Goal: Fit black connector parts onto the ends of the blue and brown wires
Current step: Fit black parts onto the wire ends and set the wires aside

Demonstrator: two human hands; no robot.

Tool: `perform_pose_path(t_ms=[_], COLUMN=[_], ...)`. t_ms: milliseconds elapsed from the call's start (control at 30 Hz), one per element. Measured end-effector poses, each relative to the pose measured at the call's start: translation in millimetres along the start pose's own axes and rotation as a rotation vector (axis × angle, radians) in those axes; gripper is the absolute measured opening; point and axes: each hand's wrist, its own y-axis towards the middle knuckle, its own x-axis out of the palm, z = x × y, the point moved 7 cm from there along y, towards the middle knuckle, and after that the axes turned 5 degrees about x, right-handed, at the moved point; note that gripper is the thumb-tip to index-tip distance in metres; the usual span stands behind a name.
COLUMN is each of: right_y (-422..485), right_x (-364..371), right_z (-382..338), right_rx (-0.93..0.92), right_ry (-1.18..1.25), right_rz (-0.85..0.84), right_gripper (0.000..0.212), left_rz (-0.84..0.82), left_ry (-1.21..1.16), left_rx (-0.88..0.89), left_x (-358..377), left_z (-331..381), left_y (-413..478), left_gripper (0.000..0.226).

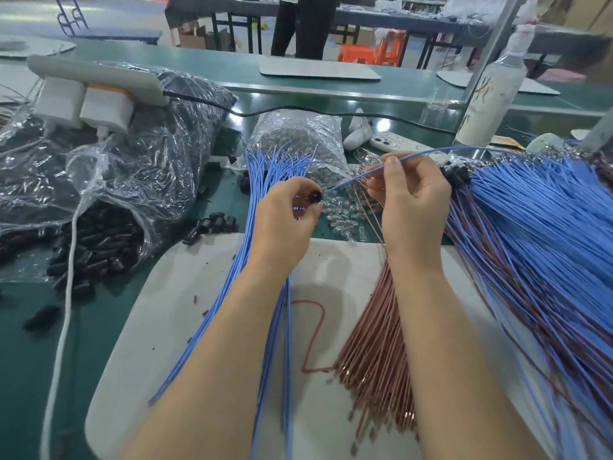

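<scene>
Green benchtop (pixel 33 343) and a white mat (pixel 185 293) lie under your wrists, with loose blue wires (pixel 252 200) running beneath your left hand (pixel 285 220) and brown wires (pixel 374 343) beneath your right hand (pixel 411 200). Your left fingers pinch one black connector part (pixel 314 196). Your right fingers pinch a single blue wire (pixel 358 175), its tip just short of the part's mouth. You look mid-insertion: line the end up and push straight in. Spare connectors (pixel 99 244) spill out to the left of your left hand.
</scene>
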Motion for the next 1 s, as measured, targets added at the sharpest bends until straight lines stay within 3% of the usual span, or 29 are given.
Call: perform_pose_path(t_ms=[400,667,800,933,1000], right_y=[-6.2,-2.3,-6.5,-13.8,-11.9], right_x=[9.7,10.7,23.9,35.6,30.3], right_z=[-6.7,2.4,11.9,16.9,14.9], right_rx=[-0.136,-0.036,0.002,0.146,0.161], right_ry=[-0.182,-0.135,-0.257,-0.061,0.053], right_rz=[-0.07,-0.133,-0.235,-0.336,-0.273], right_gripper=[0.011,0.017,0.009,0.018,0.019], left_rz=[-0.02,-0.127,-0.058,-0.036,-0.058], left_ry=[0.067,0.105,0.089,-0.03,-0.039], left_rx=[0.066,0.151,0.213,0.15,0.128], left_x=[2.4,12.6,10.1,8.9,10.2], left_z=[7.4,19.2,30.0,29.2,28.7], left_y=[-0.2,-2.5,-3.9,-4.8,-5.2], left_gripper=[0.021,0.033,0.026,0.016,0.011])
